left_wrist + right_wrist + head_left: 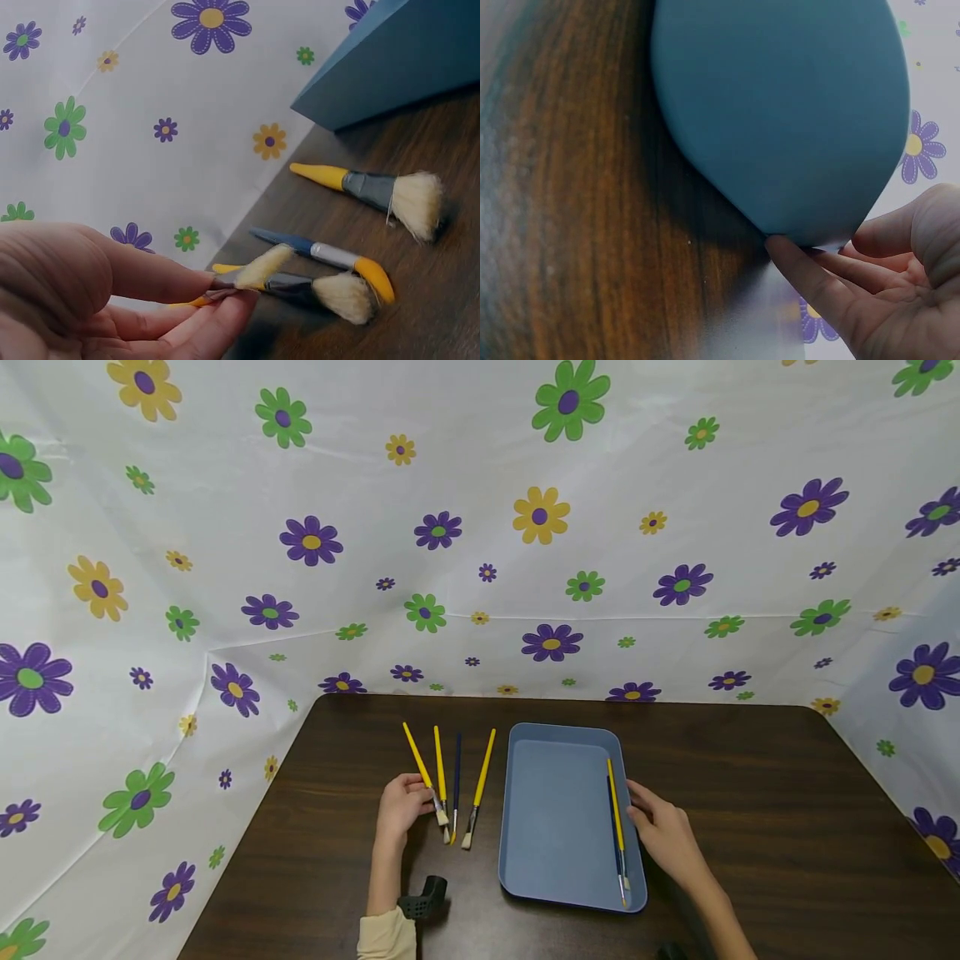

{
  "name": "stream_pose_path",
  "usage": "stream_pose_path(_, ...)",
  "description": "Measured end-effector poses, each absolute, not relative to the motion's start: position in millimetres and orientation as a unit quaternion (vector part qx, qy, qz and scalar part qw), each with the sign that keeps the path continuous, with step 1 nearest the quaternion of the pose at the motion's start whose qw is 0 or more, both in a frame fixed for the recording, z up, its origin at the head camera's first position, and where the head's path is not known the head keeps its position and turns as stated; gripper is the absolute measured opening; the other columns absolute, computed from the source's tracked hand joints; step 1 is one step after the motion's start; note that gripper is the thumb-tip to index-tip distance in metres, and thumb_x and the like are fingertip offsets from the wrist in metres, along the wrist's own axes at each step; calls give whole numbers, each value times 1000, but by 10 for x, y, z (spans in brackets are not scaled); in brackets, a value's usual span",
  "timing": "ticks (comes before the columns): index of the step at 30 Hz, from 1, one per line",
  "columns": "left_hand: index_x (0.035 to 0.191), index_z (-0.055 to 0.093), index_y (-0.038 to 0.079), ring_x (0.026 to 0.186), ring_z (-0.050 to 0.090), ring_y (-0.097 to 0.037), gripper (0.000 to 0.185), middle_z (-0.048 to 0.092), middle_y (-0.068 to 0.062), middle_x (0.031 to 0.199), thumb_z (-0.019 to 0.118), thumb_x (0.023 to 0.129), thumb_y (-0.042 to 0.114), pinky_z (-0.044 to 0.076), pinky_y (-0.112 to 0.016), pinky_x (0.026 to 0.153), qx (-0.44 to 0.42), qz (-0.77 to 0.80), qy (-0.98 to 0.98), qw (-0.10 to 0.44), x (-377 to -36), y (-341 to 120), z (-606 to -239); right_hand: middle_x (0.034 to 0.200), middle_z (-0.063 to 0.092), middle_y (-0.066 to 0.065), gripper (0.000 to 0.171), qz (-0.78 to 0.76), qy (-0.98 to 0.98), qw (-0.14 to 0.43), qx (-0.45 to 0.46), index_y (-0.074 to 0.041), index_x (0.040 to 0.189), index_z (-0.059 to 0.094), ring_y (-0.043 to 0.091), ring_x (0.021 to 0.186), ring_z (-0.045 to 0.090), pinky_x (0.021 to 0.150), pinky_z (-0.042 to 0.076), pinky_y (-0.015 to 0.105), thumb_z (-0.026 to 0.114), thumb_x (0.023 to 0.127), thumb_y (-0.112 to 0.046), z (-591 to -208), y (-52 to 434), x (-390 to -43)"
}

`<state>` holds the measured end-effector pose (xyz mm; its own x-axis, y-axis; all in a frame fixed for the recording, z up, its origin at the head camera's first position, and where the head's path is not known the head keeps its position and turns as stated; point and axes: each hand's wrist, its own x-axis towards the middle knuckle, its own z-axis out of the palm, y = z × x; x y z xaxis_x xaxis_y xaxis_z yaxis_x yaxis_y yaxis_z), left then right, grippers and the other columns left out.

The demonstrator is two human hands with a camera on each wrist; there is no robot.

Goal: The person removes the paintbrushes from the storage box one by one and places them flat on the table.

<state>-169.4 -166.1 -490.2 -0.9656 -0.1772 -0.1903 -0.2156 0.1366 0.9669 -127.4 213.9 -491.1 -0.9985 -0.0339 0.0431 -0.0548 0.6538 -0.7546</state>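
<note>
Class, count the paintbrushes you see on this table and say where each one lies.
6. Four brushes lie on the table left of the tray; the left hand pinches the leftmost one. Two more lie inside the tray by its right rim. None seems hidden.

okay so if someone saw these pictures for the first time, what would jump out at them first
Probably the flat blue plastic tray mid-table on the dark wooden table, two thin paintbrushes lying along its right side, where the right hand touches its rim. Left of it, the left hand pinches the leftmost of four brushes, a yellow-handled paintbrush. Flowered white sheeting walls the scene.
</note>
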Motion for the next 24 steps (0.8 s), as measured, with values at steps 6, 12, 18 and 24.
stream_pose_path(6, 126, 52, -23, 83, 73, -32, 40, 66, -33, 109, 65, 92, -8, 63, -37, 72, -126, 605, 786, 29, -1685, -1667, -4887, 127, 64, 36, 44, 415, -909, 17, 28, 14, 145, 48, 45, 113, 66, 86, 59, 52, 55, 104, 0, -4919, 2140, -1286)
stream_pose_path(12, 127, 52, -22, 88, 73, -37, 39, 65, -32, 108, 65, 93, -8, 63, -38, 73, -131, 595, 793, 28, -1691, -1659, -4897, 126, 64, 35, 44, 413, -910, 20, 29, 13, 145, 49, 45, 113, 67, 85, 58, 52, 54, 103, 0, -4920, 2146, -1273)
stream_pose_path(18, 126, 54, -22, 82, 73, -32, 38, 66, -30, 106, 65, 92, -9, 63, -36, 70, -138, 578, 804, 36, -1685, -1670, -4891, 125, 65, 35, 44, 409, -911, 26, 32, 13, 145, 49, 45, 113, 66, 85, 58, 52, 54, 103, 0, -4937, 2155, -1263)
stream_pose_path(24, 127, 57, -20, 82, 74, -33, 38, 68, -26, 102, 65, 92, -7, 63, -38, 71, -132, 550, 822, 62, -1679, -1697, -4865, 125, 65, 34, 44, 409, -912, 28, 31, 12, 145, 49, 45, 112, 67, 84, 58, 50, 55, 102, 0, -4939, 2153, -1262)
